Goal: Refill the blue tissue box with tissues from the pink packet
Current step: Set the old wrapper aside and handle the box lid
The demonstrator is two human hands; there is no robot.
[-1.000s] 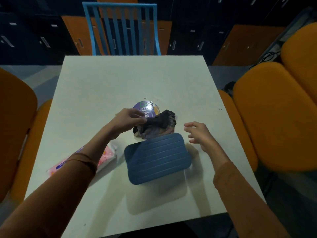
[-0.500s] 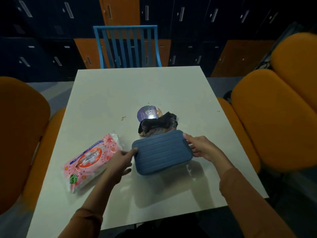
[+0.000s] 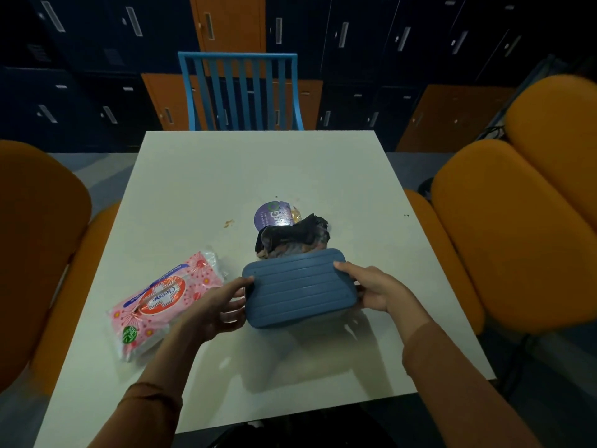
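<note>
The blue tissue box (image 3: 298, 291), ribbed and with rounded corners, is held a little above the white table (image 3: 245, 169) near its front. My left hand (image 3: 215, 310) grips the box's left end and my right hand (image 3: 374, 291) grips its right end. The pink packet (image 3: 164, 300) of tissues, with a red and white label, lies flat on the table just left of my left hand. The box's opening is not visible.
A crumpled dark cloth (image 3: 292, 239) and a round purple lid (image 3: 276, 215) lie just behind the box. Orange chairs (image 3: 504, 227) flank the table on both sides, and a blue slatted chair (image 3: 240, 92) stands at the far edge.
My left hand left the dark cloth and came to the box's left end; my right hand closed on its right end. Both now hold the box, slightly raised.
</note>
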